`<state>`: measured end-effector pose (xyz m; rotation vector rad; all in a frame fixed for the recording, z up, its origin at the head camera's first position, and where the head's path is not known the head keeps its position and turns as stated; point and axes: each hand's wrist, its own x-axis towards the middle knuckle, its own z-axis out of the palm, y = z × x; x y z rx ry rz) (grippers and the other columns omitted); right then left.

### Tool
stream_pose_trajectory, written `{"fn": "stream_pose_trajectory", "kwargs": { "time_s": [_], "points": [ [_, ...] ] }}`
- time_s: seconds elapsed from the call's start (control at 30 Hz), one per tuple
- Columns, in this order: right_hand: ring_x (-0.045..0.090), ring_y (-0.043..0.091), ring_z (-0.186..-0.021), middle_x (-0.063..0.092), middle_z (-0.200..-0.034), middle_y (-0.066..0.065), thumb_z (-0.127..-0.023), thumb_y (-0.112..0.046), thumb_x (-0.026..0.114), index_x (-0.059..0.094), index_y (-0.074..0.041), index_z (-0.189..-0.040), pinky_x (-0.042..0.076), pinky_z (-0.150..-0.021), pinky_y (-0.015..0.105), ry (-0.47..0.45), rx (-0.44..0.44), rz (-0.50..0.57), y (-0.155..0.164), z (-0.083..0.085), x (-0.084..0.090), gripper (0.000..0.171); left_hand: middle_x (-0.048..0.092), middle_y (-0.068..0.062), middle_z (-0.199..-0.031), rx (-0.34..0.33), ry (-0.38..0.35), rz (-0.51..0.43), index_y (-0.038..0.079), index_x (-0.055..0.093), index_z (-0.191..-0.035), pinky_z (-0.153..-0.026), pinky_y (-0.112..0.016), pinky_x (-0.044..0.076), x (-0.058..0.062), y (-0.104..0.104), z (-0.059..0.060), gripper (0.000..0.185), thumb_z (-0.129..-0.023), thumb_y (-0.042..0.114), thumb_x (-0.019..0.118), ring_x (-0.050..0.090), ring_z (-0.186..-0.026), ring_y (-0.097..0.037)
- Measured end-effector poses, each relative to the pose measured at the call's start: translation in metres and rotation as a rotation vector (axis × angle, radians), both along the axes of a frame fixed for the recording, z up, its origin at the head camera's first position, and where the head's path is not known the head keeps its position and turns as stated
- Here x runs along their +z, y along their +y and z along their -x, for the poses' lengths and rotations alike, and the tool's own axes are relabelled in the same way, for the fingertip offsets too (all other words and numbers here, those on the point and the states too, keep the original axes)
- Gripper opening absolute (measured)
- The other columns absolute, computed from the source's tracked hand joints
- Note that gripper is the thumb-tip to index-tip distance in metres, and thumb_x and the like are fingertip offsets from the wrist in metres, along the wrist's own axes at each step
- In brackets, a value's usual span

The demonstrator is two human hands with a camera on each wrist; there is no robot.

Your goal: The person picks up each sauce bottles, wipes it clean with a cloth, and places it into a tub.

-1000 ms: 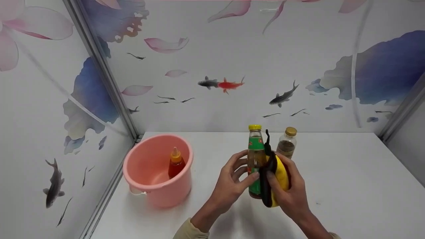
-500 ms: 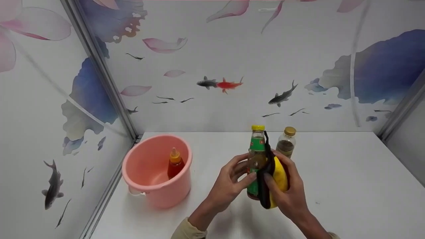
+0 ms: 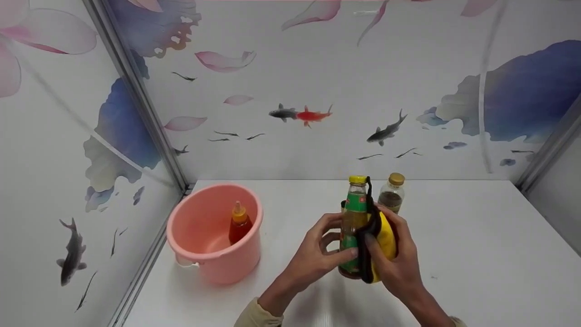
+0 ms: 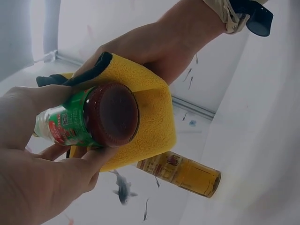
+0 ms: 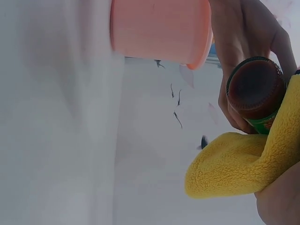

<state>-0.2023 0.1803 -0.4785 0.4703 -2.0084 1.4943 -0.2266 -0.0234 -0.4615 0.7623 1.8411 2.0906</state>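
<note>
Two hands, head view: left hand curls fingers round yellow-capped, green-labelled glass bottle above desk; right hand pinches black-edged yellow plush cloth. Left wrist: cloth against bottle. Right wrist: base exposed. Probably wiping; next, turn bottle.

In the left hand, the bottle had green labels and a yellow cap; in the right hand, the cloth was yellow, edged black. Left of both, the bucket was pink.
</note>
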Motion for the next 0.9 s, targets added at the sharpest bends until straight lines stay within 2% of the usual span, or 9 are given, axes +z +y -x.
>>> {"fn": "stream_pose_trajectory", "kwargs": {
  "time_s": [0.2,0.4,0.53,0.73,0.83,0.9],
  "points": [
    [0.064,0.014,-0.106,0.060,-0.141,-0.002,-0.100,0.007,0.070,0.047,-0.010,-0.160,0.059,-0.088,0.017,-0.004,-0.008,0.004,0.0027,-0.0005,0.0036,0.066,0.061,0.001,-0.146,-0.041,0.026,0.066,0.033,0.054,-0.155,-0.104,-0.034,0.060,0.0026,-0.0025,-0.0002,0.059,-0.102,0.026,0.077,0.065,-0.126,-0.019],
    [0.063,0.015,-0.105,0.059,-0.144,0.001,-0.100,0.010,0.068,0.046,-0.009,-0.160,0.059,-0.088,0.017,0.032,0.000,0.007,0.0047,0.0015,0.0022,0.066,0.060,0.002,-0.149,-0.109,0.045,0.060,0.030,0.049,-0.160,-0.112,-0.031,0.055,0.0000,0.0003,-0.0016,0.060,-0.105,0.022,0.071,0.063,-0.130,-0.018],
    [0.063,0.016,-0.105,0.059,-0.145,0.000,-0.100,0.009,0.068,0.047,-0.009,-0.159,0.058,-0.087,0.017,0.028,-0.009,0.013,0.0058,0.0029,0.0018,0.066,0.059,0.003,-0.150,-0.116,0.051,0.060,0.029,0.048,-0.160,-0.114,-0.030,0.053,-0.0023,0.0027,-0.0027,0.060,-0.104,0.023,0.070,0.061,-0.133,-0.017],
    [0.063,0.016,-0.107,0.058,-0.145,0.002,-0.099,0.010,0.068,0.046,-0.008,-0.159,0.058,-0.089,0.016,0.042,-0.012,0.008,0.0076,0.0043,0.0031,0.066,0.059,0.004,-0.147,-0.132,0.019,0.077,0.031,0.050,-0.158,-0.107,-0.033,0.058,-0.0037,0.0044,-0.0048,0.061,-0.102,0.028,0.073,0.063,-0.130,-0.016],
    [0.063,0.016,-0.106,0.058,-0.146,0.004,-0.100,0.010,0.068,0.046,-0.008,-0.159,0.058,-0.090,0.016,0.040,-0.018,0.012,0.0088,0.0044,0.0045,0.065,0.058,0.005,-0.149,-0.128,0.016,0.099,0.032,0.051,-0.157,-0.111,-0.031,0.056,-0.0034,0.0045,-0.0052,0.060,-0.101,0.031,0.074,0.061,-0.133,-0.015],
    [0.063,0.016,-0.105,0.059,-0.145,0.004,-0.100,0.010,0.067,0.047,-0.008,-0.159,0.058,-0.088,0.015,0.038,-0.028,0.012,0.0094,0.0044,0.0052,0.065,0.056,0.005,-0.149,-0.114,0.014,0.117,0.033,0.052,-0.155,-0.108,-0.032,0.057,-0.0032,0.0043,-0.0053,0.059,-0.101,0.033,0.075,0.061,-0.133,-0.016]
  ]
}}
